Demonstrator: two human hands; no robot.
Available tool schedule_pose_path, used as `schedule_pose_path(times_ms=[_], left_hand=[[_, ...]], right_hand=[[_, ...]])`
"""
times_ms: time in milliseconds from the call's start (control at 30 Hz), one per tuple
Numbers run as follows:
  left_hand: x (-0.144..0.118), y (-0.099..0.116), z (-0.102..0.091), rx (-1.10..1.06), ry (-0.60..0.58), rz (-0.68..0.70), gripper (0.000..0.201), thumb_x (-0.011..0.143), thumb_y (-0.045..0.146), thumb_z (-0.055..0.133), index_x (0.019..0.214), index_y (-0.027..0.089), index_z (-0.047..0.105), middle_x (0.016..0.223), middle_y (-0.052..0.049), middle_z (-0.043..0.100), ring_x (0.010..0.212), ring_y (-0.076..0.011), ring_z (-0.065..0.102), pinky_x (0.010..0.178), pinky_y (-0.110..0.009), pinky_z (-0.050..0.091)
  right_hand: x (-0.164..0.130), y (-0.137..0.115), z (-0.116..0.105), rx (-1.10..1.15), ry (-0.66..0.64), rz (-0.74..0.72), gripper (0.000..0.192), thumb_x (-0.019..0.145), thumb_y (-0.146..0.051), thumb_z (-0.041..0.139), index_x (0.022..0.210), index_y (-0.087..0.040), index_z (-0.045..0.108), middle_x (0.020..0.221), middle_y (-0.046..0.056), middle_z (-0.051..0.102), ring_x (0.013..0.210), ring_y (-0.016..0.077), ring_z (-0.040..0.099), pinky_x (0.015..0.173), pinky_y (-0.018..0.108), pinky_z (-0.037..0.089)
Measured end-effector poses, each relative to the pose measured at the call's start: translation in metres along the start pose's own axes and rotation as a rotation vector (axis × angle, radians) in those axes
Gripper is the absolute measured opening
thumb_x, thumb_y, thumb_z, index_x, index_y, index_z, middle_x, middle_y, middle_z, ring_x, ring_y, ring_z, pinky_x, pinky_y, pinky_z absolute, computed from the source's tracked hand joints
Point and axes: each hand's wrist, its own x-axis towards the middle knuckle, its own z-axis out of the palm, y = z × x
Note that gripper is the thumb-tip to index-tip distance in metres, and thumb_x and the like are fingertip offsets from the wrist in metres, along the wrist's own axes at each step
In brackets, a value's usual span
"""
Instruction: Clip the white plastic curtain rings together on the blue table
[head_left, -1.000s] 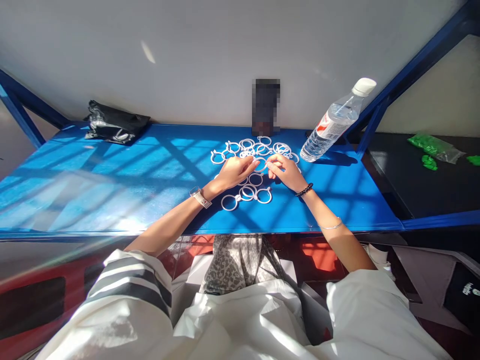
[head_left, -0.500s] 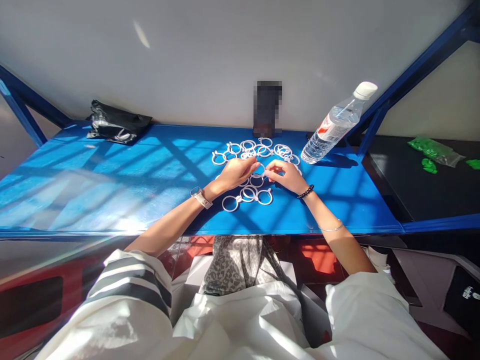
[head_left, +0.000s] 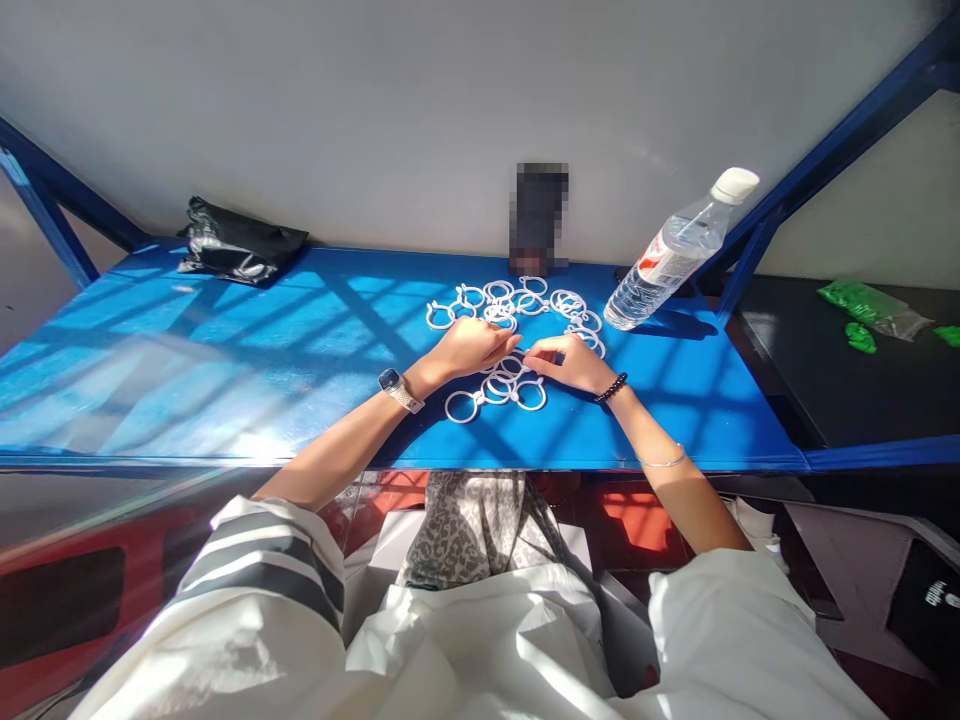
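Curtain rings [head_left: 461, 421], thin and white, some showing a small eyelet, lie in a loose, overlapping cluster around the centre of the frame on a blue table [head_left: 660, 400]. Over the past second the right hand [head_left: 576, 362] has moved slightly down the frame, so its fingertips now meet the near rings just below centre, and the rings at the cluster's right edge show more fully. A ring that stood out between the two hands a second ago can no longer be made out there, which suggests it has been lowered or let go, though the pictures do not settle this. The left hand [head_left: 471, 347], almost unmoved, sits left of centre with its back up, fingers folded and thumb drawn against them; whether anything is pinched inside cannot be told. The right hand curls inward from the right, thumb and fingers bent with a small gap between them, and its tips touch or hover at a ring's edge; a firm grasp cannot be confirmed. The hands are near each other but apart. Both forearms rise from the lower corners, wrists nearly straight, the left wearing a watch [head_left: 389, 380], the right a dark beaded bracelet [head_left: 612, 388].
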Motion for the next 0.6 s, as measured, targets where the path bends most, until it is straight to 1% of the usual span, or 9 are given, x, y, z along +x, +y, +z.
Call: schedule_pose_path(times_ms=[100, 167, 267, 333, 400, 467, 500, 533, 600], left_hand=[[0.000, 0.000, -0.005, 0.047, 0.042, -0.022, 0.048, 0.098, 0.036, 0.029, 0.068, 0.015, 0.060, 0.059, -0.008, 0.058, 0.046, -0.0138, 0.044, 0.050, -0.028, 0.019], [0.001, 0.000, -0.011, 0.036, 0.089, -0.039, 0.048, 0.098, 0.036, 0.030, 0.066, 0.015, 0.059, 0.058, -0.007, 0.057, 0.047, -0.0135, 0.045, 0.050, -0.028, 0.020], [0.000, 0.004, -0.024, -0.016, 0.166, -0.061, 0.048, 0.097, 0.037, 0.031, 0.059, 0.016, 0.053, 0.054, -0.005, 0.051, 0.046, -0.0126, 0.042, 0.050, -0.028, 0.021], [-0.006, 0.010, -0.036, -0.072, 0.227, -0.068, 0.048, 0.096, 0.038, 0.032, 0.058, 0.016, 0.049, 0.052, -0.004, 0.048, 0.046, -0.0118, 0.039, 0.049, -0.029, 0.020], [-0.021, 0.023, -0.047, -0.161, 0.325, -0.106, 0.047, 0.096, 0.039, 0.033, 0.056, 0.017, 0.045, 0.050, -0.002, 0.045, 0.045, -0.0108, 0.037, 0.049, -0.028, 0.021], [-0.046, 0.044, -0.054, -0.329, 0.429, -0.202, 0.047, 0.095, 0.041, 0.034, 0.055, 0.018, 0.043, 0.049, -0.001, 0.045, 0.045, -0.0102, 0.037, 0.049, -0.028, 0.024], [-0.061, 0.057, -0.054, -0.468, 0.467, -0.262, 0.047, 0.095, 0.042, 0.034, 0.056, 0.018, 0.044, 0.051, -0.002, 0.048, 0.046, -0.0105, 0.040, 0.050, -0.028, 0.028], [-0.078, 0.071, -0.050, -0.632, 0.507, -0.336, 0.047, 0.095, 0.044, 0.035, 0.056, 0.019, 0.045, 0.051, -0.002, 0.050, 0.047, -0.0114, 0.043, 0.051, -0.028, 0.032], [-0.109, 0.103, -0.032, -1.007, 0.493, -0.527, 0.050, 0.094, 0.047, 0.029, 0.056, 0.021, 0.046, 0.049, -0.004, 0.050, 0.049, -0.0148, 0.047, 0.052, -0.031, 0.038]], right_hand=[[0.000, -0.001, -0.001, -0.148, 0.087, -0.021, 0.033, 0.088, -0.045, 0.054, 0.076, -0.018, 0.069, 0.072, 0.003, 0.070, 0.062, 0.0151, 0.059, 0.060, 0.028, 0.045], [-0.001, -0.002, -0.005, -0.291, 0.212, -0.009, 0.031, 0.090, -0.040, 0.052, 0.074, -0.019, 0.068, 0.074, 0.004, 0.070, 0.064, 0.0165, 0.059, 0.063, 0.029, 0.045], [-0.007, -0.001, -0.015, -0.461, 0.408, 0.030, 0.027, 0.090, -0.035, 0.050, 0.077, -0.020, 0.068, 0.077, 0.006, 0.070, 0.070, 0.0206, 0.062, 0.065, 0.032, 0.046], [-0.014, 0.005, -0.023, -0.506, 0.505, 0.054, 0.026, 0.090, -0.035, 0.050, 0.082, -0.019, 0.068, 0.081, 0.009, 0.070, 0.075, 0.0232, 0.063, 0.068, 0.034, 0.047], [-0.023, 0.011, -0.030, -0.528, 0.542, 0.072, 0.026, 0.091, -0.034, 0.049, 0.086, -0.018, 0.068, 0.084, 0.010, 0.071, 0.079, 0.0251, 0.064, 0.072, 0.037, 0.048], [-0.033, 0.017, -0.032, -0.558, 0.533, 0.097, 0.025, 0.091, -0.032, 0.047, 0.090, -0.018, 0.068, 0.090, 0.012, 0.071, 0.086, 0.0276, 0.064, 0.077, 0.040, 0.049], [-0.039, 0.019, -0.032, -0.571, 0.531, 0.120, 0.025, 0.090, -0.032, 0.048, 0.091, -0.018, 0.068, 0.092, 0.012, 0.071, 0.088, 0.0287, 0.064, 0.078, 0.041, 0.050], [-0.045, 0.018, -0.029, -0.582, 0.524, 0.135, 0.024, 0.090, -0.032, 0.048, 0.093, -0.018, 0.068, 0.095, 0.012, 0.071, 0.091, 0.0298, 0.063, 0.080, 0.043, 0.050], [-0.061, 0.011, -0.021, -0.583, 0.550, 0.132, 0.025, 0.091, -0.033, 0.048, 0.097, -0.019, 0.067, 0.103, 0.013, 0.070, 0.098, 0.0310, 0.061, 0.085, 0.046, 0.049]])
